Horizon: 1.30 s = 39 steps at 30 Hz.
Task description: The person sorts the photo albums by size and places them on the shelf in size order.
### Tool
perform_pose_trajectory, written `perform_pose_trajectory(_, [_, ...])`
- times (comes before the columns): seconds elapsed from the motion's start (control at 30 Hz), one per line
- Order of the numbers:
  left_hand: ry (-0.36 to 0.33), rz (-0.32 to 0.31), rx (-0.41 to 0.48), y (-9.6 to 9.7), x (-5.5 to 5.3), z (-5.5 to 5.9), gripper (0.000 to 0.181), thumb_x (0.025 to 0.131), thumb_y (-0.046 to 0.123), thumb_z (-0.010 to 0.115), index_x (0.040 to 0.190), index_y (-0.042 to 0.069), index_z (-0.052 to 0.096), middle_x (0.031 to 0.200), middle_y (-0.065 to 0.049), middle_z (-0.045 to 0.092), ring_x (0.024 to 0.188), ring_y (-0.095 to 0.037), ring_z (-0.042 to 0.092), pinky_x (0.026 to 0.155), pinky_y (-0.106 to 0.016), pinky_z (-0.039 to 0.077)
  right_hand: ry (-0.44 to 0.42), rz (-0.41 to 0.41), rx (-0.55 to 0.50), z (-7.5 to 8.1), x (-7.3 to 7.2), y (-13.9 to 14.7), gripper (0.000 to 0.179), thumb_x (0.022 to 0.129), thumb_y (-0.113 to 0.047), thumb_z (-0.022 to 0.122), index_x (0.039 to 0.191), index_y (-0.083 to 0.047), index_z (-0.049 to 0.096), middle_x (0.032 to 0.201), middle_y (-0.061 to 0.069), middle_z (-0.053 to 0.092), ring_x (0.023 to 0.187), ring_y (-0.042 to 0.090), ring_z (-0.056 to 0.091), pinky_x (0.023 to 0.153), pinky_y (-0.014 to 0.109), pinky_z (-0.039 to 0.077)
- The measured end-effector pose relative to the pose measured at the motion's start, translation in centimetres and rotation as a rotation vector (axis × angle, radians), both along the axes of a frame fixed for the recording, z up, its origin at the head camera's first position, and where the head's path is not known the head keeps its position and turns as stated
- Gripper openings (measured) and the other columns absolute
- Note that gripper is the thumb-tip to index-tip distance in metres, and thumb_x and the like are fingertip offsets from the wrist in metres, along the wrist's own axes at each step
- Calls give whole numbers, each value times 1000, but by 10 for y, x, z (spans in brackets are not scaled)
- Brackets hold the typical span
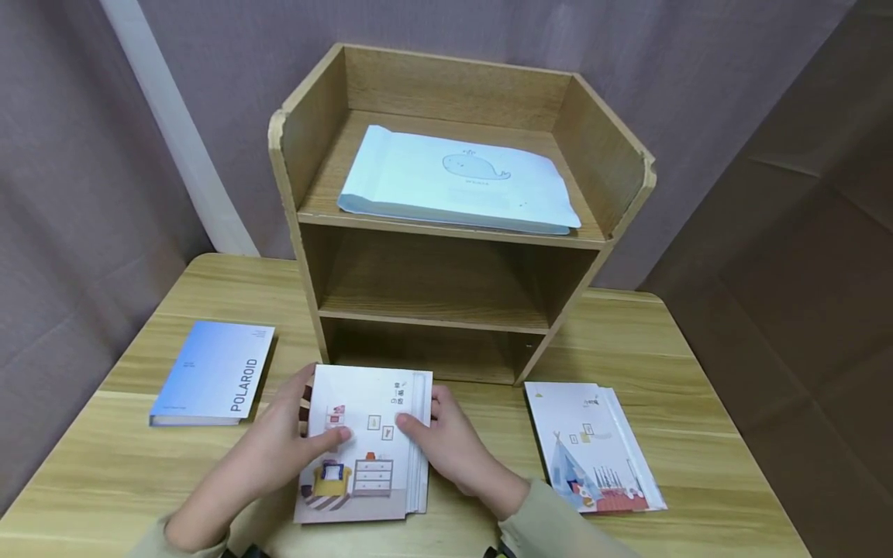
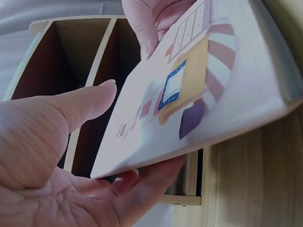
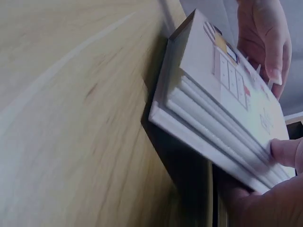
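Note:
A white illustrated book (image 1: 380,480), its cover printed with a yellow armchair and a chest of drawers, is held between both hands in front of the shelf. My left hand (image 1: 279,438) grips its left side, fingers underneath and thumb over the cover. On the opposite side my right hand (image 1: 456,449) pinches the layered edge, with the thumb on top. Thick stacked layers of the book (image 3: 222,127) show in the right wrist view, and the book is tilted off the table there. The left wrist view shows the fingers (image 2: 151,184) below the book's edge.
A wooden shelf unit (image 1: 432,318) stands behind, bearing a pale blue whale-printed book (image 1: 446,174) on top. The blue POLAROID album (image 1: 212,372) lies at the left of the table (image 1: 698,465). Another white book with a tent picture (image 1: 586,449) lies at the right.

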<state>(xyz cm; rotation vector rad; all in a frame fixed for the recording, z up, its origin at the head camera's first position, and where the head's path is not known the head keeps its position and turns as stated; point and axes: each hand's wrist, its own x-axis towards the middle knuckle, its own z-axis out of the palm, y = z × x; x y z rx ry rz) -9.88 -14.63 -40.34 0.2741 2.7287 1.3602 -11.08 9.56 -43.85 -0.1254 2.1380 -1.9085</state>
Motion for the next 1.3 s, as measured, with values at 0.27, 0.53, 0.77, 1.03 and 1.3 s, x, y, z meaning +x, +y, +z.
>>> perform_pose_trajectory(0.27, [-28,-13,135,8,3,4,89,82,30,79,150,10,25,126,-12,50,102,-29,58,73,-27,57,52,-20,7,9,-2,14,50,92,-20,68,129,-5,39,114,13,64,84,26,69,67,39,59])
perform_pose_trajectory(0.53, [37,-35,219,11,4,4,83,82,28,79,147,18,29,125,-10,51,101,-26,59,78,-26,55,104,-43,-15,31,1,22,47,92,-9,67,130,-8,40,114,13,64,85,28,69,67,42,59])
perform_pose_trajectory(0.77, [87,-54,290,14,4,5,79,81,22,80,145,24,33,117,-6,56,102,-22,61,82,-29,55,190,-60,-41,55,7,23,43,91,-1,65,127,-8,42,112,15,64,85,29,69,66,42,59])
perform_pose_trajectory(1.03, [106,-104,353,22,4,-1,66,83,26,79,138,29,43,119,2,59,104,-16,61,87,-30,53,334,-73,-128,44,-4,32,45,90,-2,67,128,-13,43,114,12,66,87,29,69,68,42,59])
perform_pose_trajectory(1.3, [87,-131,378,30,5,-8,56,85,30,76,134,29,48,113,6,66,91,-15,66,77,-31,57,408,-85,-221,57,-11,33,45,92,-5,65,129,-8,40,114,17,65,90,32,68,73,45,58])
